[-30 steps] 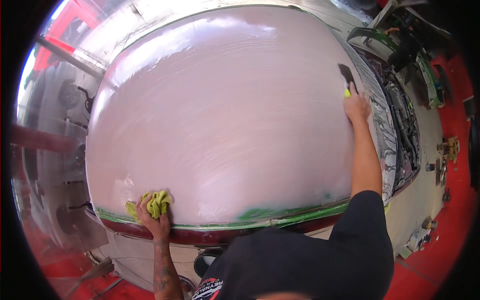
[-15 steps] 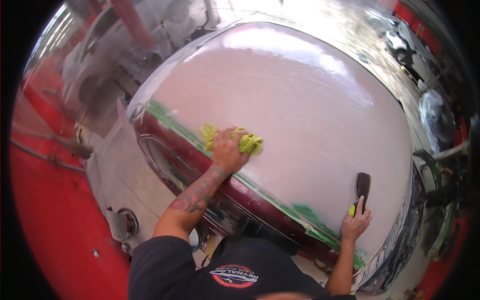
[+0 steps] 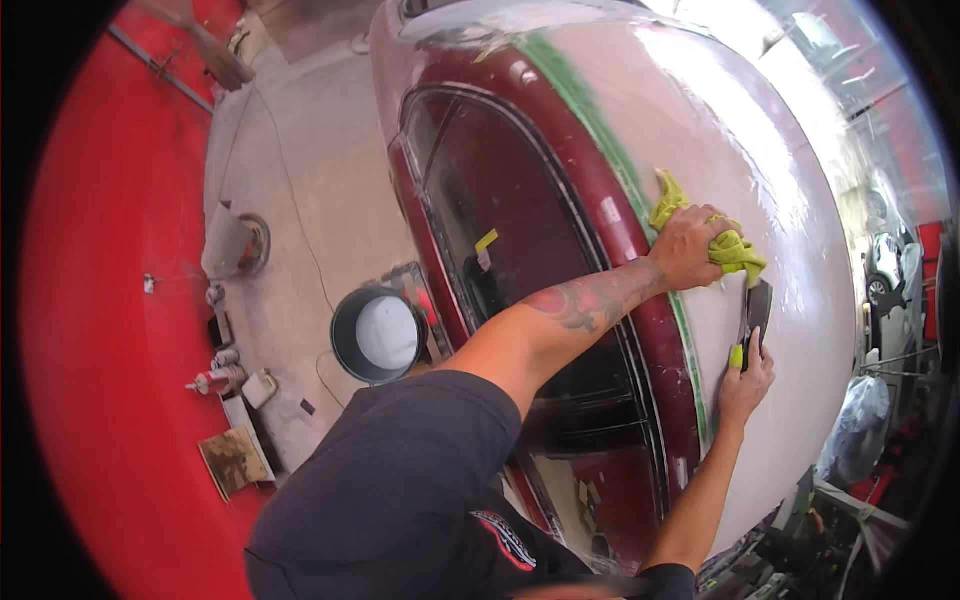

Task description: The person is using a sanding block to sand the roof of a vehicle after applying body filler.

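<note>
My left hand (image 3: 690, 247) is closed on a crumpled yellow-green cloth (image 3: 738, 254), pressed against the car roof (image 3: 790, 400). The roof has a dull pale pinkish-white surface, with green patches along its edge and a wet-looking shine further off. In my right hand (image 3: 748, 383) is a narrow black sanding block (image 3: 759, 312), gripped near its lower end. A bit of yellow-green shows by that hand's thumb. The block's upper end reaches close to the cloth; I cannot tell whether they touch. My left forearm crosses over the dark red door frame and side window.
A dark bucket (image 3: 378, 335) of whitish liquid stands on the floor beside the car. Bottles (image 3: 222, 380) and a stained box (image 3: 236, 462) sit along the red wall (image 3: 110, 290). A thin cord (image 3: 290, 185) lies across the floor. Plastic-wrapped things (image 3: 858, 425) stand beyond the roof.
The view has swung left, bringing the bucket and side window into sight. My two hands are closer together, the sanding block now near the cloth. Both hands keep their hold.
</note>
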{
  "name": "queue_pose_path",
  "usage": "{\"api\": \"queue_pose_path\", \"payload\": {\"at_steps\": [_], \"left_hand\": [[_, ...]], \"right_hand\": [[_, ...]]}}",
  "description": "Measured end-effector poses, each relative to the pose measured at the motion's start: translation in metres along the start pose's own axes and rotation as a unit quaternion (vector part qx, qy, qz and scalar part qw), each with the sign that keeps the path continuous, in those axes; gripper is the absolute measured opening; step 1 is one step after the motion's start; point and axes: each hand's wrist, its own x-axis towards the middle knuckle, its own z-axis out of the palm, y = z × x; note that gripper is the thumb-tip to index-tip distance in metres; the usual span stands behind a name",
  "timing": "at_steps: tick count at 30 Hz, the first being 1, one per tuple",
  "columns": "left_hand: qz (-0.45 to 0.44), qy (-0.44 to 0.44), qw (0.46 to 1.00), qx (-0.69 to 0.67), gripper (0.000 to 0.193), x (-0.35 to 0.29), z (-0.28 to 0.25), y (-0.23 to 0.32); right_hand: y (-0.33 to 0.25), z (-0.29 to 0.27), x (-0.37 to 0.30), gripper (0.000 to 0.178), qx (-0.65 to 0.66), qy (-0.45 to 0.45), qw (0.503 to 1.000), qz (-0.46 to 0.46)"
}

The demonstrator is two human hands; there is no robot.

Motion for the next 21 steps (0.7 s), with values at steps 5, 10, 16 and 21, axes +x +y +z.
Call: {"api": "queue_pose_path", "payload": {"at_steps": [5, 10, 16, 21], "left_hand": [[-0.091, 0.103, 0.93, -0.342, 0.058, -0.072, -0.131, 0.04], [-0.422, 0.127, 0.792, -0.424, 0.046, -0.266, -0.26, -0.005], [-0.71, 0.194, 0.676, -0.047, 0.049, -0.534, -0.312, -0.124], [-0.742, -0.091, 0.589, 0.309, 0.078, -0.664, -0.335, -0.239]], "right_hand": [[-0.009, 0.001, 0.032, 0.052, 0.071, 0.03, 0.996, -0.046], [0.013, -0.022, 0.03, 0.047, 0.066, -0.019, 0.996, -0.054], [0.016, -0.038, 0.033, 0.046, 0.012, -0.051, 0.999, 0.01], [0.12, -0.051, 0.069, 0.072, -0.184, -0.101, 0.907, -0.364]]}}
